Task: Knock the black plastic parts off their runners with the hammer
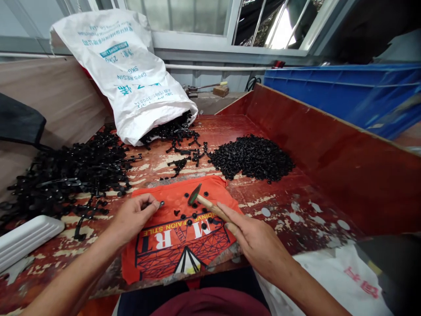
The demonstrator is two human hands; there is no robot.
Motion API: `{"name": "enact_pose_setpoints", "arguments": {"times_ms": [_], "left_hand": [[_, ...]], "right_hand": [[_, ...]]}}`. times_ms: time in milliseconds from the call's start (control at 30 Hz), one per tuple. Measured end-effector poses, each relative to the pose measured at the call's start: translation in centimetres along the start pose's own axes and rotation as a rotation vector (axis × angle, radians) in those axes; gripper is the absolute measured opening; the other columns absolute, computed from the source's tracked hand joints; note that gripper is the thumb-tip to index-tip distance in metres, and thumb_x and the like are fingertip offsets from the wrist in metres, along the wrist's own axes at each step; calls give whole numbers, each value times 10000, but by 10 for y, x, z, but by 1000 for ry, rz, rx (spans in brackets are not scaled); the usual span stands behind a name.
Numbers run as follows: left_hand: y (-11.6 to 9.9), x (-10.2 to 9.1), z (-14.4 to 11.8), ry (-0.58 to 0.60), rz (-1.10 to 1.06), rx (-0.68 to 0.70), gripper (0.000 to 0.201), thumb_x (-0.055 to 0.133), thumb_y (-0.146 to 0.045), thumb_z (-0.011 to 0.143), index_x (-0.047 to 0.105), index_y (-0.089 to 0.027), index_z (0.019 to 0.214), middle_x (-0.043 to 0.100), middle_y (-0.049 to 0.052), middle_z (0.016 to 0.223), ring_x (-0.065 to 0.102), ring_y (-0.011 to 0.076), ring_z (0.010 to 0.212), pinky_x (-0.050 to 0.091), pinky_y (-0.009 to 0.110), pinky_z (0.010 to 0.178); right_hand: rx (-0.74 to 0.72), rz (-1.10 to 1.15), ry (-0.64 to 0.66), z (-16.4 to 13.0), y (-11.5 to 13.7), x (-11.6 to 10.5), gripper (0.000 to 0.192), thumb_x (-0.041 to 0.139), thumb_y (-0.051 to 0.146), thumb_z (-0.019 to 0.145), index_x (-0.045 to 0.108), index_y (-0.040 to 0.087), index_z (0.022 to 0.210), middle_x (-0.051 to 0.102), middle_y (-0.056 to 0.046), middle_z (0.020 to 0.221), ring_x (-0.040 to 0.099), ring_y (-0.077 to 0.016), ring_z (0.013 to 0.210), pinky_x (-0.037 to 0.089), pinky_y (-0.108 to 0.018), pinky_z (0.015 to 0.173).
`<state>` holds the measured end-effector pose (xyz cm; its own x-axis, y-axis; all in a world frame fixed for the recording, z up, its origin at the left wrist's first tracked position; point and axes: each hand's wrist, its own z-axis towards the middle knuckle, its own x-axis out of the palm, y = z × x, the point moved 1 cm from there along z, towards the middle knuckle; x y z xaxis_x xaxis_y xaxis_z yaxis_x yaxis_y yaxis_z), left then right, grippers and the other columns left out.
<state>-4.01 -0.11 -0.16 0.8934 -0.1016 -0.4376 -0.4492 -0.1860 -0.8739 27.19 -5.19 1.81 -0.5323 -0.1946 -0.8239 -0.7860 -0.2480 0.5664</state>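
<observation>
On the far left of the red worktop (296,210) lies a white plastic tray (26,237), and behind it sits a big heap of black plastic frames (66,175). Next to that heap, a white sack (128,74) lies on its side with more black bits spilling out of its mouth.

Near the front edge an orange cloth (171,245) is spread flat. The left hand (131,217) rests on the left side of the cloth. Its thumb and first finger are pinched shut on a small black piece (161,203), which sticks out just past the fingertips and sits close above the cloth. More little black pieces (194,217) lie loose on the cloth, just to the right of those fingers.

Further right, the right hand (253,241) is closed around the wooden handle of a small hammer (205,204). The hammer points up and to the left, and its dark metal head hangs over the cloth, near the pinched piece but not touching it.

Behind the cloth, further back on the worktop, is a pile of small black caps (253,158). On the right stands a blue crate (345,92) beyond the red side wall.
</observation>
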Motion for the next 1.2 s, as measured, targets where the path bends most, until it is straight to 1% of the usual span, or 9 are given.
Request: {"name": "enact_pose_setpoints", "arguments": {"times_ms": [100, 233, 400, 500, 733, 867, 967, 1067, 1200], "left_hand": [[-1, 7, -6, 52, -20, -6, 354, 607, -527, 772, 507, -205, 663, 398, -70, 565, 349, 104, 513, 268, 222, 498], [-5, 23, -15, 133, -8, -13, 356, 584, -525, 809, 513, -202, 678, 444, -52, 606, 399, 108, 537, 302, 219, 510], [-9, 37, -14, 159, -3, -56, 327, 594, -506, 789, 519, -204, 689, 409, -65, 568, 348, 93, 484, 251, 211, 465], [-9, 42, -9, 180, -3, -70, 293, 605, -469, 763, 531, -200, 674, 390, -74, 527, 310, 87, 464, 223, 211, 453], [-8, 43, -4, 151, 124, -19, 262, 608, -426, 750, 549, -193, 646, 414, -69, 530, 341, 89, 477, 244, 205, 461], [-12, 43, -5, 147, 140, -103, 272, 602, -456, 741, 538, -205, 659, 398, -83, 491, 325, 82, 413, 224, 199, 426], [-15, 45, -3, 168, 65, -167, 284, 614, -470, 694, 515, -211, 631, 388, -88, 477, 316, 76, 385, 224, 197, 398], [-16, 46, -2, 184, 10, -194, 297, 627, -478, 652, 503, -211, 611, 395, -84, 478, 337, 77, 390, 238, 194, 394], [-16, 46, -2, 176, 26, -213, 298, 623, -483, 637, 501, -212, 613, 400, -82, 478, 342, 78, 392, 232, 194, 402]], "right_hand": [[55, -10, -39, -6, -12, -3, 505, 388, 248, 1005, 441, 358, 1495, 645, -21, 1363, 678, -249, 1148, 562, -399, 930], [120, 0, -56, -17, -26, -3, 520, 339, 277, 1007, 413, 286, 1522, 615, -54, 1397, 648, -259, 1199, 524, -432, 998], [166, 53, -40, -28, -33, 1, 516, 336, 272, 1009, 426, 268, 1517, 612, -56, 1401, 633, -250, 1222, 501, -416, 1032], [152, 77, -43, -30, -34, 2, 513, 327, 269, 1017, 412, 278, 1523, 599, -51, 1417, 632, -249, 1222, 496, -425, 1035], [122, 110, -65, -31, -35, 1, 517, 372, 240, 1012, 410, 342, 1517, 633, -23, 1381, 647, -236, 1199, 525, -390, 991], [115, 141, -57, -32, -37, 2, 508, 381, 247, 1014, 420, 332, 1513, 648, -33, 1363, 655, -235, 1181, 521, -392, 994], [124, 134, -52, -31, -37, 2, 511, 396, 241, 1008, 427, 331, 1510, 660, -39, 1346, 659, -240, 1173, 517, -395, 996], [124, 126, -44, -30, -36, 0, 511, 396, 236, 1009, 428, 339, 1509, 684, -43, 1309, 670, -240, 1154, 517, -395, 994], [128, 133, -25, -28, -36, 1, 505, 395, 241, 1012, 429, 317, 1510, 691, -55, 1297, 675, -244, 1143, 522, -409, 990]]}}
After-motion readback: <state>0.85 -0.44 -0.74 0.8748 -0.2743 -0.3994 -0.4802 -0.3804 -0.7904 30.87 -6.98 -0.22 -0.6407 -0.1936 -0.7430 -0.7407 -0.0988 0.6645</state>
